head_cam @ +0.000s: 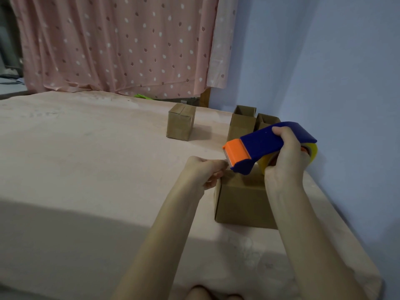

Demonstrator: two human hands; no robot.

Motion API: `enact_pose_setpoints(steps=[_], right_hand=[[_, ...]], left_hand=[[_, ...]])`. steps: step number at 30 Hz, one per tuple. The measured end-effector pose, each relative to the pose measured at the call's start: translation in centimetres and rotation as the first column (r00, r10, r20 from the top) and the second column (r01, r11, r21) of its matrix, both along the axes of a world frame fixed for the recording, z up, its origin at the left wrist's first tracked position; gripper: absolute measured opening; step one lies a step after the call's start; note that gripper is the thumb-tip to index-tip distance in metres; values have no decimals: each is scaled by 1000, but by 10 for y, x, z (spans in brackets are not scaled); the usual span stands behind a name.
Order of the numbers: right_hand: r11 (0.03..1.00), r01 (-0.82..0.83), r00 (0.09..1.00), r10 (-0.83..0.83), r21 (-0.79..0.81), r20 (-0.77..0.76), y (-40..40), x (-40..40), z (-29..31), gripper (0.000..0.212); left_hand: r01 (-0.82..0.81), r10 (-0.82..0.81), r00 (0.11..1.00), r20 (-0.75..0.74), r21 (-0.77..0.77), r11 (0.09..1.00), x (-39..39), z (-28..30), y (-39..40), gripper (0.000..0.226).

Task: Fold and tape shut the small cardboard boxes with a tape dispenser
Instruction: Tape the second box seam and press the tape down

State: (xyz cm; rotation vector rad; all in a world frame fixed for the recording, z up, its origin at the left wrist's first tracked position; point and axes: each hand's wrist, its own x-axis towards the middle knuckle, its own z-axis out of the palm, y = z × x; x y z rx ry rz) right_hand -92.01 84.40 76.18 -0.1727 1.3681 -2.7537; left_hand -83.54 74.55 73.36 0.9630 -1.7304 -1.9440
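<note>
Pink table covering, matte and faintly mottled, spreads across most of the view. Behind it hangs a pink curtain, thin, pleated, dotted white and dark red; a smooth blue wall to the right. Near box: plain brown corrugated cardboard, squared, top flaps folded down, at the table's right side under both hands. Closed box stands well apart toward the far edge, a tape seam along its top. Two open boxes sit against the wall. Tape dispenser: blue plastic body, orange toothed head, yellowish tape roll, tilted above the near box. Right hand grips it, fingers wrapped over the body. Left hand is curled, fingertips pinched just beside the teeth; the tape itself is too faint to make out.
</note>
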Motion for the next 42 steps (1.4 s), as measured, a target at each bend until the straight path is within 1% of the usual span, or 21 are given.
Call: enact_pose_setpoints(steps=[6, 10, 12, 15, 17, 20, 22, 24, 26, 27, 30, 34, 36, 38, 40, 42], right_hand=[[999, 43, 999, -43, -30, -18, -3, 3, -3, 50], [995, 80, 996, -82, -57, -25, -6, 6, -5, 52], [993, 92, 995, -94, -70, -36, -8, 7, -6, 50], [993, 91, 993, -96, -81, -70, -9, 6, -9, 35], [994, 107, 987, -110, -33, -120, -8, 6, -11, 29], [986, 148, 963, -128, 71, -238, -8, 10, -13, 29], [975, 168, 930, -107, 145, -353, -8, 14, -17, 39], [944, 203, 889, -66, 261, -454, -6, 15, -24, 53], [916, 210, 871, -17, 341, -491, -5, 14, -28, 58], [918, 196, 876, -7, 344, -482, -5, 13, -27, 56], [945, 162, 911, -33, 284, -411, -6, 10, -21, 45], [964, 133, 949, -58, 229, -310, -8, 2, -13, 42], [965, 123, 953, -49, 233, -300, -8, -2, -12, 42], [956, 125, 945, -34, 267, -324, -9, -2, -12, 43], [951, 132, 946, -37, 281, -321, -8, -4, -9, 34], [955, 167, 950, -90, 244, -298, 2, -13, -1, 22]], left_hand=[[42, -45, 998, 54, 43, 998, 2, 5, -6, 12], [84, -86, 996, 21, 74, 994, 3, 7, -6, 6], [79, -78, 997, -15, 63, 995, 4, 5, -3, 8], [51, -47, 995, -89, 41, 998, 3, 0, 3, 9], [29, -24, 991, -131, 37, 999, 3, -3, 5, 12], [-1, 3, 990, -143, 8, 1000, 1, -6, 7, 17], [-20, 18, 988, -156, -13, 1000, 0, -8, 8, 18], [-32, 27, 983, -181, -30, 999, 0, -14, 7, 15], [-23, 16, 974, -224, -32, 999, 2, -22, 6, 12], [-15, 9, 968, -251, -24, 1000, 3, -26, 6, 11], [-21, 27, 949, -313, 23, 1000, 4, -31, 7, 10], [-29, 59, 938, -341, 93, 995, 6, -28, 11, 14], [-13, 52, 935, -351, 111, 994, 7, -26, 12, 13], [-18, 56, 938, -343, 111, 994, 6, -26, 11, 12], [-60, 91, 938, -334, 104, 993, 9, -28, 7, 12], [-116, 150, 929, -339, 119, 986, 17, -36, -2, 13]])
